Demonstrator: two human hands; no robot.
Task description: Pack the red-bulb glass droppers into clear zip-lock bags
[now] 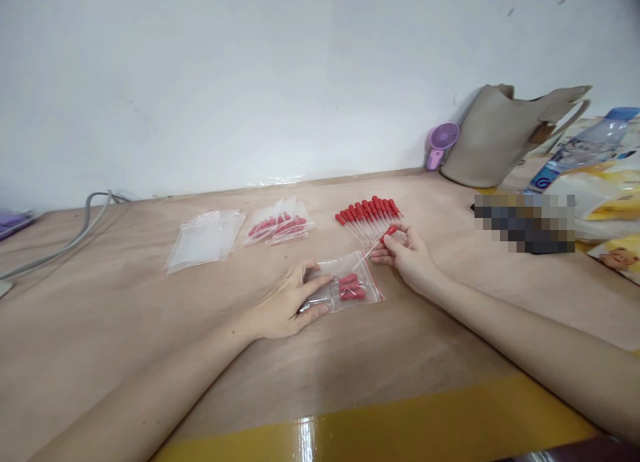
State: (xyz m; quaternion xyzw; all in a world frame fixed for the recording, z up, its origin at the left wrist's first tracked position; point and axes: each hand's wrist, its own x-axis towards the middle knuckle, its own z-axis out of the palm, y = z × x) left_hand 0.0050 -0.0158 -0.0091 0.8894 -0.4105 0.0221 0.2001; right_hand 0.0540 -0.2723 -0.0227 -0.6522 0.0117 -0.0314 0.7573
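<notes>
My left hand (290,302) lies over the left end of a clear zip bag (373,282), holding it with thumb and fingers apart. Inside that bag are several glass droppers with red rubber bulbs (353,287). My right hand (407,255) pinches one dropper (389,233) by its red bulb. Its glass tube points down and left, with the tip at the bag's red-edged mouth. Behind my right hand, a row of droppers (367,212) is fanned out, bulbs toward the wall.
Filled zip bags (280,222) lie behind my left hand, and flat empty bags (205,239) to their left. A purple fan (443,139), a beige bag (487,135), a bottle (580,149) and a blurred-out dark object (525,225) stand right. A cable (87,222) runs along the left.
</notes>
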